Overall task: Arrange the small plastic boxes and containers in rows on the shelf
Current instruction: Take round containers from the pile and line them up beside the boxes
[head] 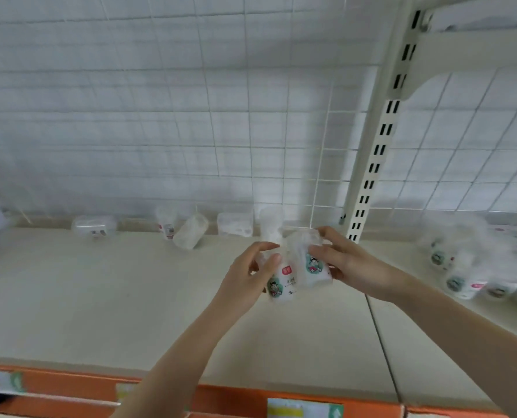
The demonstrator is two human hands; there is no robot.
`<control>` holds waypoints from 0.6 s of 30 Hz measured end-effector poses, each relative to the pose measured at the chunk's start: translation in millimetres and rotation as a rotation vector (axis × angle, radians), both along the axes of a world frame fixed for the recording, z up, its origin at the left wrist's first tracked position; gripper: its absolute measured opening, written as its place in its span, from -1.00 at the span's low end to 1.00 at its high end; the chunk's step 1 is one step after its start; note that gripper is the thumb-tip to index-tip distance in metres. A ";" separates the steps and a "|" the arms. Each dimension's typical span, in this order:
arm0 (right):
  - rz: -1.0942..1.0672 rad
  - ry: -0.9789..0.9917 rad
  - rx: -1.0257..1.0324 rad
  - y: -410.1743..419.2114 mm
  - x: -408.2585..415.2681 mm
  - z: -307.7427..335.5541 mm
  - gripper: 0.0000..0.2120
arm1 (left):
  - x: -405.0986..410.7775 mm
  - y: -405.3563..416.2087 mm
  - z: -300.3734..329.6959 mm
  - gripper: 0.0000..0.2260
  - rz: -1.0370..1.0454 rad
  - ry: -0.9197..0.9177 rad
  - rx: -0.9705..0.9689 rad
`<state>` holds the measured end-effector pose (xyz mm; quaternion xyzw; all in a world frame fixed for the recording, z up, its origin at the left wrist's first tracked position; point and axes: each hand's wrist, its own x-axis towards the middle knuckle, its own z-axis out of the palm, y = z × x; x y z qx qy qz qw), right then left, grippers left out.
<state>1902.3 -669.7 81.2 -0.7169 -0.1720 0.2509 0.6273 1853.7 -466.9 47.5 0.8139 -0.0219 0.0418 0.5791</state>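
Note:
Above the middle of the cream shelf (pixel 100 297) I hold two small clear plastic containers with cartoon labels. My left hand (pixel 251 273) grips the lower one (pixel 283 288), fingers curled round its top. My right hand (pixel 344 260) grips the upper one (pixel 310 263) from the right; the two containers touch. Along the back edge lie several clear boxes and containers: a flat box (pixel 94 226), a small upright one (pixel 166 221), a tipped jar (pixel 191 230), another box (pixel 234 224) and a tall one (pixel 271 221). The picture is blurred.
A white wire grid (pixel 191 116) backs the shelf. A slotted cream upright (pixel 375 152) stands right of centre. Past it, a blurred heap of labelled containers (pixel 462 260) lies on the right shelf section. An orange price rail (pixel 70 384) runs along the front edge.

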 end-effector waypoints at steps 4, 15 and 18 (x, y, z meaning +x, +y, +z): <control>-0.028 -0.130 -0.263 -57.5 -6.1 0.4 -0.68 | 6.9 -47.2 4.9 -0.85 -0.150 0.091 0.014; 0.028 -0.700 -0.854 -175.7 -54.0 -1.9 -0.44 | 5.9 -166.2 7.6 -0.51 -0.393 0.134 0.178; 0.011 -0.727 -0.906 -210.9 -58.8 -4.0 -0.43 | 2.6 -197.4 5.0 -0.41 -0.414 0.056 0.269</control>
